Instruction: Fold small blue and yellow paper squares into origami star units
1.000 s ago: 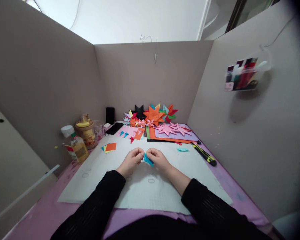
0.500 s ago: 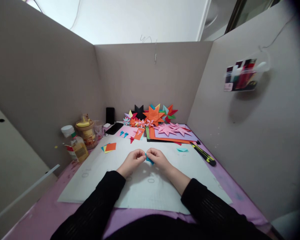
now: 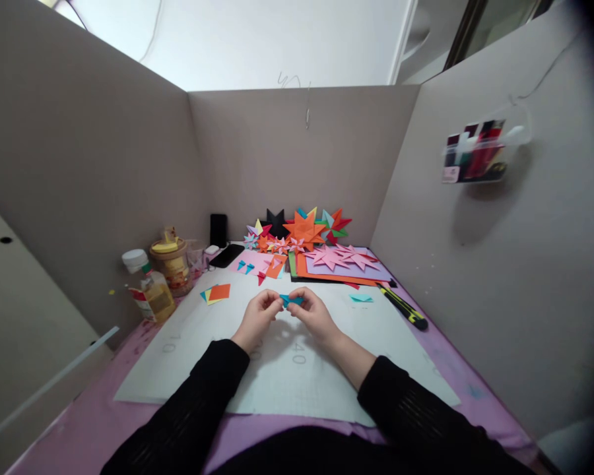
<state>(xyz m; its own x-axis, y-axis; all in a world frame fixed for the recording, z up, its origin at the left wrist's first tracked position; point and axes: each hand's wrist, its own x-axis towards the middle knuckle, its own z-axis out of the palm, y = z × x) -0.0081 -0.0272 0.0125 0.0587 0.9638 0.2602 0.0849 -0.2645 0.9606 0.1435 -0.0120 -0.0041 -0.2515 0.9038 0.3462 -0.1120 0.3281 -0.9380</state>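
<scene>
A small blue piece of folded paper (image 3: 291, 301) is held up between my two hands, over the middle of the white sheet (image 3: 277, 389). My left hand (image 3: 258, 318) pinches its left end between thumb and fingertips. On the other side my right hand (image 3: 315, 315) grips the right end the same way, and its fingers hide part of the paper. To the right lies a light turquoise folded paper (image 3: 361, 298). Orange, yellow and blue paper squares (image 3: 220, 291) overlap on the sheet to the left.
Folded paper stars (image 3: 304, 227) stand along the back panel, with pink stars (image 3: 329, 256) on stacked coloured paper. A yellow-black utility knife (image 3: 403, 307) lies at the right edge. A glue bottle (image 3: 151, 290), a jar (image 3: 173, 264) and a phone (image 3: 228, 255) are at the left.
Both hands have risen slightly away from me with the blue paper. The paper has turned from a slanted position to nearly level, showing more between the fingers.
</scene>
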